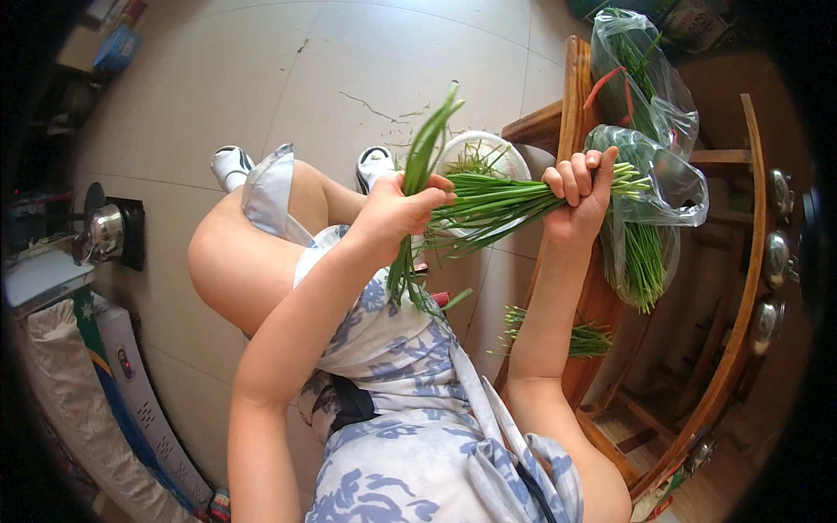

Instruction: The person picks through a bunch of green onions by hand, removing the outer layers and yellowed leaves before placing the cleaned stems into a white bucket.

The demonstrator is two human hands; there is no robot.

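Note:
My right hand (575,186) is closed around a bundle of green chives (500,199), near its pale cut ends, which stick out to the right. The bundle's leafy part stretches left to my other hand. Between the thumb and fingers of my left hand (402,212) are a few wide green blades (425,150), their upper ends pointing away from me and the rest drooping towards my lap. Just beyond and partly behind the bundle stands a white bucket (526,168) with loose green and yellowish trimmings (480,160) inside.
At right, a wooden bench (575,85) bears clear plastic bags (680,114) of greens; chives (644,261) poke from the nearer one. Another small bunch (590,340) lies on the bench beneath my right forearm. Scraps (373,108) litter the tiled floor. A metal pot (106,232) stands at left.

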